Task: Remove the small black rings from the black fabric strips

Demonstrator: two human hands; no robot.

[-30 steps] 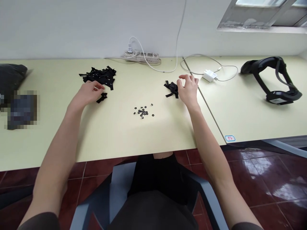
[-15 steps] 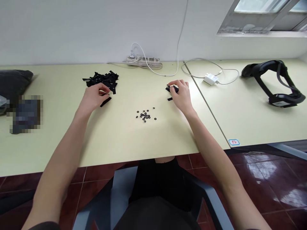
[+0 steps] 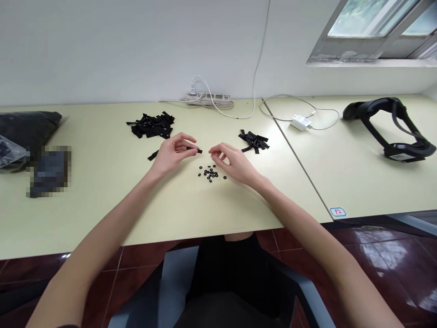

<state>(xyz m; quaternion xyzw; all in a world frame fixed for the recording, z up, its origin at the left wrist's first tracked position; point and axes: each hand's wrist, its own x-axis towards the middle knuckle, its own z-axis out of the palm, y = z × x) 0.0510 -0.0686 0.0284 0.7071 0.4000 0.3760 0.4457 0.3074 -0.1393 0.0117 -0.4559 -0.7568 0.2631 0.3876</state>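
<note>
A short black strip is pinched between the thumb and fingers of my left hand, its end poking out toward the right. Facing it across a small gap, my right hand has curved fingers, thumb slightly apart from them, and nothing visible in its grasp. Just below the hands lies a loose scatter of small black rings. Behind my left hand is a large heap of black strips. One single black strip lies partly beneath that hand. A smaller pile of black strips rests beyond my right hand.
A power strip with a white cable sits against the wall. To the right are a white charger and a black headset. A black bag lies at the far left. A seam runs across the table on the right.
Both hands have come inward to the middle, near the rings. The left carries a black strip away from the heap's edge. My right hand has left the smaller pile, now uncovered.
</note>
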